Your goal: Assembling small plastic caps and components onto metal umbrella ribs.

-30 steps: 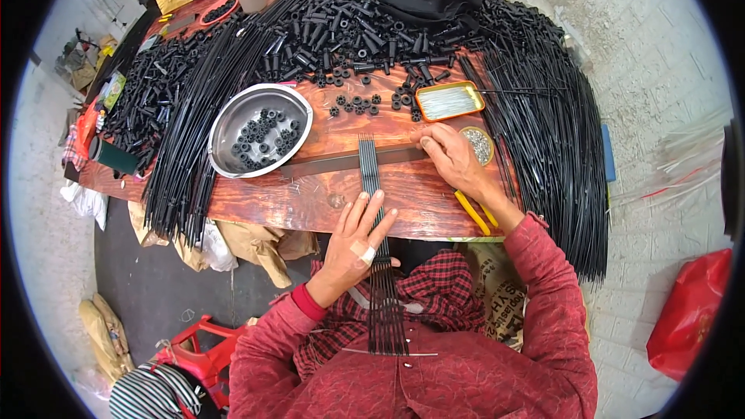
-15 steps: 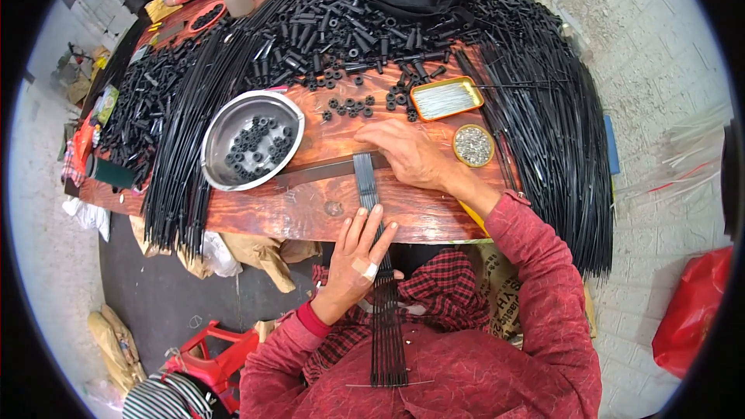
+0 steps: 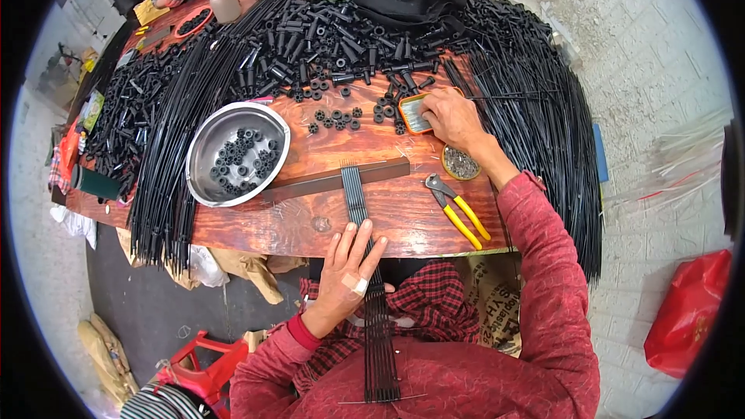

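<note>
The left hand [image 3: 347, 273] lies flat, fingers spread, pressing a small bundle of thin black rods [image 3: 365, 264] against the table [image 3: 326, 221] edge; it pins them rather than closing around them. The rods run from a dark wooden bar [image 3: 334, 180] on the table back over the lap, their tips butted against that bar. They look light, stiff but springy, smooth and likely slippery, so they probably handle best pressed flat and side by side near the table edge, where the hand is now. The right hand [image 3: 450, 118] reaches to a small orange-rimmed tin [image 3: 414, 114], fingers curled over it; whether they pinch anything I cannot tell. Beside it sits a round tin [image 3: 461, 162] of tiny metal bits, and yellow-handled pliers [image 3: 458, 209] lie near. A shiny steel bowl [image 3: 237, 154] holds black plastic rings, hard and knobbly. Loose rings [image 3: 341, 115], heaps of black tubes [image 3: 326, 39] and long sheaves of rods [image 3: 535, 116] cover the glossy reddish wood.
</note>
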`<action>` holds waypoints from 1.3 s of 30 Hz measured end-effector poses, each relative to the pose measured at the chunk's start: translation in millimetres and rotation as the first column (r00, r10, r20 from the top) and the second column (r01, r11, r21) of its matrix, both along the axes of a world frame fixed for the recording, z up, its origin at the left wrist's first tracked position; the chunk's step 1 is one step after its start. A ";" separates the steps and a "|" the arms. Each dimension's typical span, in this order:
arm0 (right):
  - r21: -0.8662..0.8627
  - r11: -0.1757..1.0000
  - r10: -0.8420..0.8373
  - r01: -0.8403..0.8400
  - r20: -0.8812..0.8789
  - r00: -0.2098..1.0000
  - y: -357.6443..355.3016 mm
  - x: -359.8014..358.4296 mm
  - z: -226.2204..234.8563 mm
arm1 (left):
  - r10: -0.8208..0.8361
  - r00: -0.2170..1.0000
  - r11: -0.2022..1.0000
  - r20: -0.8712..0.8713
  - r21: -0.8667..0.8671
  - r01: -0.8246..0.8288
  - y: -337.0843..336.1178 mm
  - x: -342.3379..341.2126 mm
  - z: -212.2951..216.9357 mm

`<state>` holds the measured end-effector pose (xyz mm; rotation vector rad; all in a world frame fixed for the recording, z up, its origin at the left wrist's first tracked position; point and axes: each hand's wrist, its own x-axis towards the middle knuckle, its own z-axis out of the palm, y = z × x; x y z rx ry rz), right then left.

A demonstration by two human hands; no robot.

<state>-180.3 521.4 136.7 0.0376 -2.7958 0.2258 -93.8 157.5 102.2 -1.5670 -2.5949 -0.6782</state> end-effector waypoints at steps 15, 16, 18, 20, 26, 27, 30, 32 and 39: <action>-0.345 0.938 -0.018 0.003 -0.039 0.999 -9.3 -8.7 12.8 | 0.021 1.000 1.000 0.005 -0.020 -0.021 -1.1 0.7 0.2; -0.356 0.935 -0.015 -0.003 -0.048 0.999 -12.0 -9.3 15.1 | 0.025 1.000 0.999 0.004 -0.022 -0.025 -1.7 1.2 0.2; -0.286 0.958 -0.016 -0.002 -0.061 0.998 -13.1 -12.3 15.6 | 0.020 1.000 1.000 0.005 -0.012 -0.020 -1.7 0.6 -2.2; -0.334 0.942 0.007 -0.016 -0.028 1.000 -23.8 -10.3 18.7 | 0.022 1.000 1.000 0.008 -0.005 -0.022 -1.4 0.9 -3.3; -0.548 0.802 0.341 -0.238 0.093 0.935 -82.3 -3.9 4.6 | 0.026 0.999 1.000 0.019 -0.018 -0.025 -0.7 0.1 -3.4; -0.523 0.807 0.369 -0.275 0.083 0.926 -86.4 -2.8 -2.7 | 0.025 1.000 0.999 0.011 -0.021 -0.025 -0.9 0.2 -4.7; -0.468 0.839 0.366 -0.277 0.110 0.924 -83.3 -0.1 -7.6 | 0.022 1.000 1.000 0.018 -0.019 -0.022 -0.1 -0.4 -3.8; -0.435 0.867 0.333 -0.242 0.146 0.932 -80.1 2.6 -7.4 | 0.020 0.999 1.000 0.033 -0.012 -0.019 0.0 0.0 -3.3; -0.052 0.956 0.294 -0.290 0.169 0.941 -85.2 1.1 21.1 | 0.026 0.999 0.999 0.038 -0.031 -0.024 -1.4 0.3 -3.3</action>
